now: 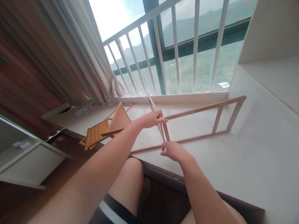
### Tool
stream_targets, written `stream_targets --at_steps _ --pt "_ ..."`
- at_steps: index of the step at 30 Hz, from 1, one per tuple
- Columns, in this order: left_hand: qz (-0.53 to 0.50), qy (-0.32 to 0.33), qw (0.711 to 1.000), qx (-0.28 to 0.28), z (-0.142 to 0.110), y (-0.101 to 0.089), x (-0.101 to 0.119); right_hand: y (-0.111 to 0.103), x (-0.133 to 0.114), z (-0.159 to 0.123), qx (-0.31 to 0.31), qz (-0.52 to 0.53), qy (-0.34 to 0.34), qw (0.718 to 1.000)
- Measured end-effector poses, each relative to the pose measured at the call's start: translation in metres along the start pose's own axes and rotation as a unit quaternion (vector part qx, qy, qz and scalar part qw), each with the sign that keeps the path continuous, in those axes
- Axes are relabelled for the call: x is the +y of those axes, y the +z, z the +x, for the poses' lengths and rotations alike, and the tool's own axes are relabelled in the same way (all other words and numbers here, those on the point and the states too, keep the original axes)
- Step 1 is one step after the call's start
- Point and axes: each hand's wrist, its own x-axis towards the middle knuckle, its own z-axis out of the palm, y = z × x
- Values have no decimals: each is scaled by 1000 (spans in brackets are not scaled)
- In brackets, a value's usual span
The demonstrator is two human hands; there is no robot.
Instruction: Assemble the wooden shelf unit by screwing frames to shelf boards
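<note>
A long, thin wooden frame (217, 118) with two rails and short cross bars lies on the white window ledge (239, 157). My left hand (152, 119) is closed around a slanted cross piece near the frame's upper rail. My right hand (173, 151) is closed, pinching the lower end of that same cross piece where it meets the lower rail. A flat pale strip (152, 103) sticks up behind my left hand. My bare knees and dark shorts show below the ledge.
Several loose wooden panels (107, 127) lie stacked at the ledge's left end. A white barred railing (174, 55) and window stand behind the ledge, a pale curtain (74, 40) hangs left, and a white shelf unit (18, 163) sits low on the left.
</note>
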Motion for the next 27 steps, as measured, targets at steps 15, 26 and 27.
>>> stream_targets --at_steps 15,26,27 --pt "-10 -1 1000 7 -5 1 4 29 -9 2 -67 -57 -9 996" --pt "72 18 996 53 -1 2 -1 15 8 -9 -48 19 -16 999" --pt "92 21 993 69 -1 1 0 16 7 -8 -56 28 -27 998"
